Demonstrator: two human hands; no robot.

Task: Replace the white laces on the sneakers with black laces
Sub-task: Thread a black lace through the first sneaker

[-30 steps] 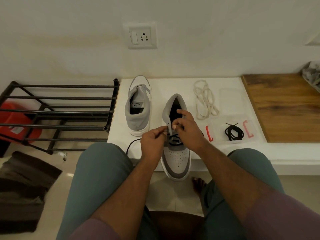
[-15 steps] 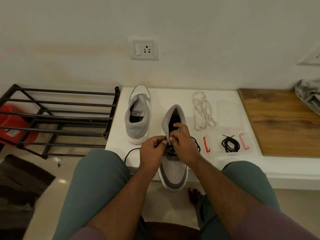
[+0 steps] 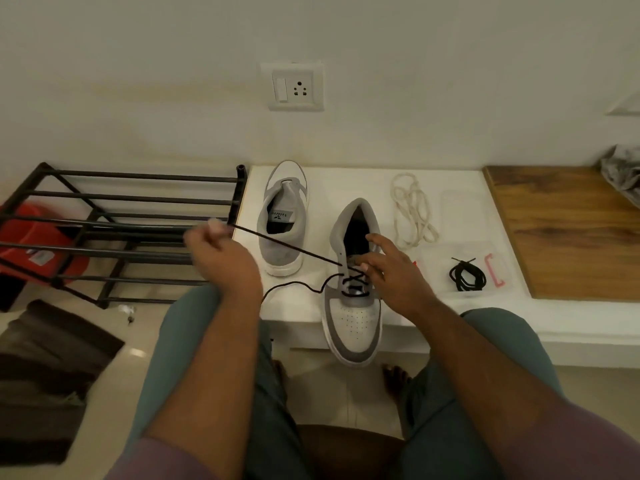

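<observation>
White ledge (image 3: 346,181) against pale wall; left hand (image 3: 221,258) pinches taut black lace (image 3: 287,247); right hand (image 3: 388,271) steadies grey-white sneaker (image 3: 353,320), fingers loosely spread.

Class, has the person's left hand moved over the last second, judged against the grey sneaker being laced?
Yes. The left hand has pulled the black lace leftward, away from the grey sneaker.
</observation>
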